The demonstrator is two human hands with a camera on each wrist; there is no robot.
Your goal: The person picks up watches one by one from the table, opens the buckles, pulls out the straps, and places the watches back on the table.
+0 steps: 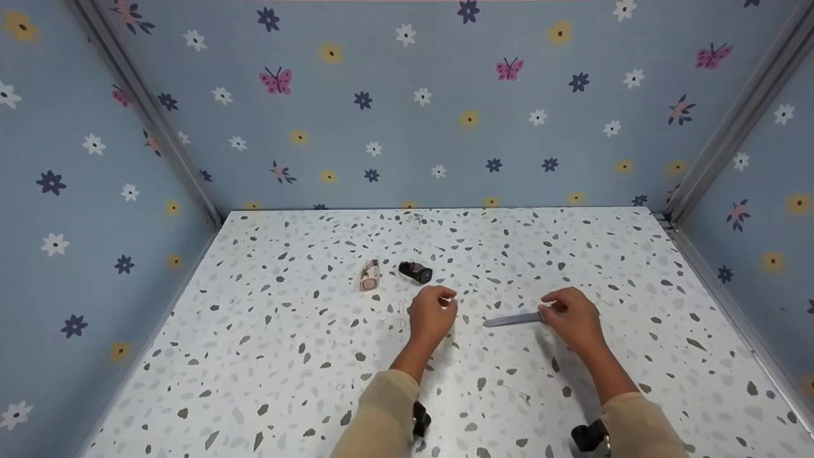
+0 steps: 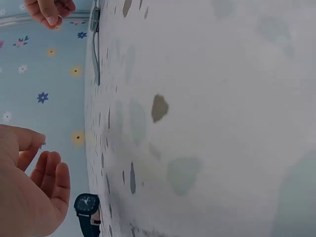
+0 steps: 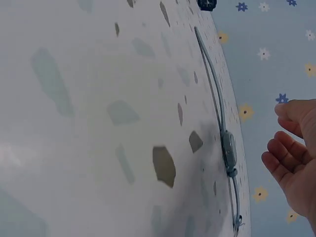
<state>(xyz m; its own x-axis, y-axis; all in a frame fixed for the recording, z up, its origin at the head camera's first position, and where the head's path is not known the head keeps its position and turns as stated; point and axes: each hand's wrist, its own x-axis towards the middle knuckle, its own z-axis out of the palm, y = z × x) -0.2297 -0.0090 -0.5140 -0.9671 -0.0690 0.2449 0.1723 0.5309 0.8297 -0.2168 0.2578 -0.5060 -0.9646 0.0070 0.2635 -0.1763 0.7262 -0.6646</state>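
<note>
A grey-blue wristwatch (image 1: 512,320) lies stretched out on the speckled table; in the head view its right part is hidden by my right hand (image 1: 572,315). From the right wrist, the watch case (image 3: 229,153) and both strap ends show flat on the table. My right hand (image 3: 296,153) hovers apart from it, fingers loosely bent, holding nothing. Left of the watch strap, my left hand (image 1: 432,315) hangs over the table with loosely curved fingers and nothing in them. Just beyond it a black wristwatch (image 1: 416,272) rests on its side, strap closed in a loop.
Beside the black watch stands a pale pink wristwatch (image 1: 370,277) with its strap looped. Flower-patterned walls (image 1: 394,127) enclose the table (image 1: 254,356) at the back and both sides, with metal posts (image 1: 152,114) at the corners.
</note>
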